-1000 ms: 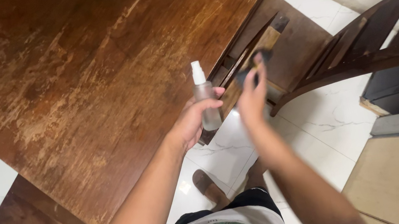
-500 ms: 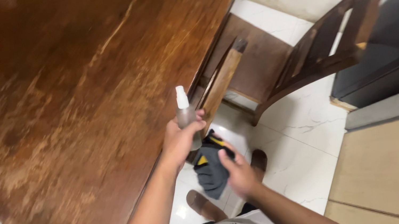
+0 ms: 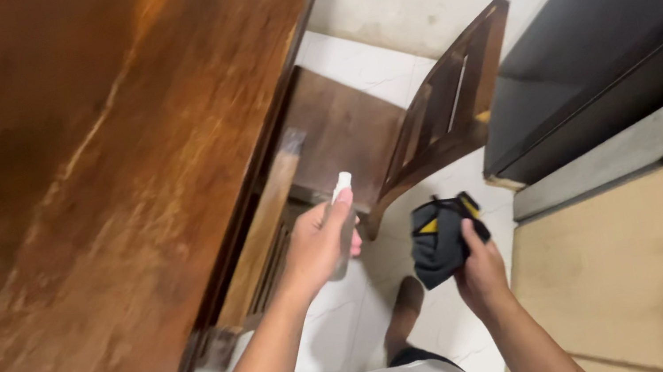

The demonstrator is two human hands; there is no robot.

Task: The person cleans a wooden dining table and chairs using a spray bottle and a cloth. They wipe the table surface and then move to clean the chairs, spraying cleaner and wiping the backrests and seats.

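Observation:
My left hand (image 3: 316, 246) is closed around a small frosted spray bottle (image 3: 341, 202) with a white nozzle, held beside the edge of the worn brown wooden table (image 3: 83, 201). Its body is mostly hidden by my fingers. My right hand (image 3: 480, 267) grips a dark grey cloth (image 3: 439, 240) with yellow markings, hanging bunched over the white tiled floor. The two hands are apart, the cloth to the right of the bottle.
A dark wooden chair (image 3: 420, 122) stands tucked by the table's far side. A black cabinet (image 3: 592, 26) and a tan board (image 3: 615, 273) lie to the right. My slippered foot (image 3: 401, 309) is on the white marble floor (image 3: 384, 69).
The view has swung right, away from the table top. My right hand has dropped from beside the bottle and moved right with the cloth. The left hand has tilted the bottle.

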